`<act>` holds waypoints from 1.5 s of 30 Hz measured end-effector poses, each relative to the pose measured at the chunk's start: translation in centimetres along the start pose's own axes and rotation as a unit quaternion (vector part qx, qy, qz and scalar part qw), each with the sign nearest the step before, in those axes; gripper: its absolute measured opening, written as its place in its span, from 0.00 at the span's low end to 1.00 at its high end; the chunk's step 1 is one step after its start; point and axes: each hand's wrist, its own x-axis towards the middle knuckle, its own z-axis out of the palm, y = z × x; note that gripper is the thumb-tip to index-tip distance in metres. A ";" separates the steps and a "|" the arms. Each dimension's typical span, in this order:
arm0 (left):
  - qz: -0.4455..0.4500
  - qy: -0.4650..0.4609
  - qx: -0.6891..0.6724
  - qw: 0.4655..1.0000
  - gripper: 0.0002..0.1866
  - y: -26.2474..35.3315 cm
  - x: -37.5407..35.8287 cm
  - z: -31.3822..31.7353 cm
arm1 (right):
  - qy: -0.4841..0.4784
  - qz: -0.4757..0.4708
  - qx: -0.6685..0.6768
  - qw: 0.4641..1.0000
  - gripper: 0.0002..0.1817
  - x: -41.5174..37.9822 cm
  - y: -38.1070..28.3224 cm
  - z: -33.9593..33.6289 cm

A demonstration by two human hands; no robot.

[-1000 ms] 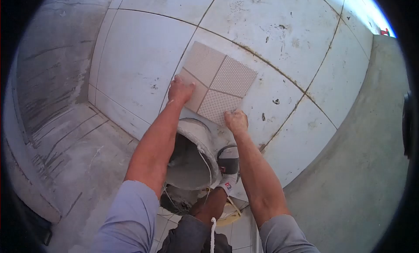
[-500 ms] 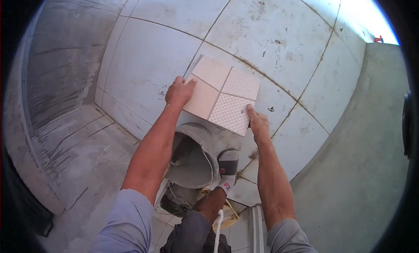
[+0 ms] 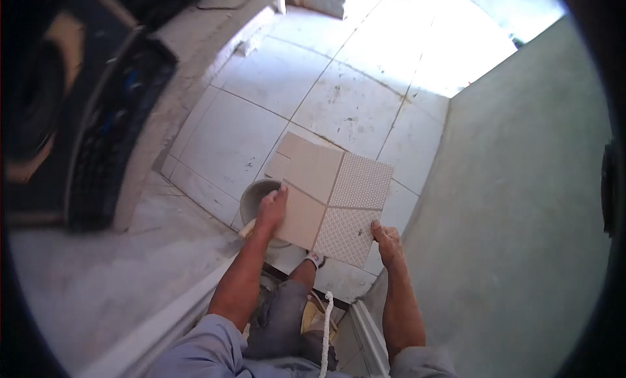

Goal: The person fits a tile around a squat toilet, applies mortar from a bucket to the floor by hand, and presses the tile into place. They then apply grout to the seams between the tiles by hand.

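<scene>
Both my hands hold a square tile [image 3: 355, 182] in front of me, above the floor. Its upper face is divided into four squares: plain beige on the left, a pale raised pattern on the right. My left hand [image 3: 271, 212] is closed on the left edge, with the thumb on top. At the lower right edge, my right hand [image 3: 388, 242] grips with its thumb on the face and its fingers mostly hidden beneath. A grey bucket [image 3: 251, 201] is partly covered by the tile and my left hand.
Large white floor tiles [image 3: 215, 133] with dark joints and stains stretch ahead. A grey wall [image 3: 502, 215] rises on the right. Blurred black equipment [image 3: 120, 117] stands on a ledge at left. A door frame or raised strip [image 3: 373, 339] lies near my legs. A white cord [image 3: 327, 335] hangs before me.
The tile has come up and looks larger, still in both hands, and now covers much of the bucket. My view has swung, bringing the black equipment and bright far floor into sight.
</scene>
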 end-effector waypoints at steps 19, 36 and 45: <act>0.149 0.016 -0.062 0.987 0.47 -13.1 -52.2 -16.4 | -0.248 -0.118 -0.431 0.860 0.20 -52.3 -14.6 8.6; -0.109 0.111 -0.301 0.941 0.32 -37.6 -63.6 -39.9 | -0.334 -0.228 -0.347 0.846 0.31 -49.0 -8.4 39.2; -0.264 0.283 -0.257 0.885 0.44 -59.6 -68.0 -60.2 | -0.404 -0.020 -0.297 0.865 0.27 -59.2 13.5 61.2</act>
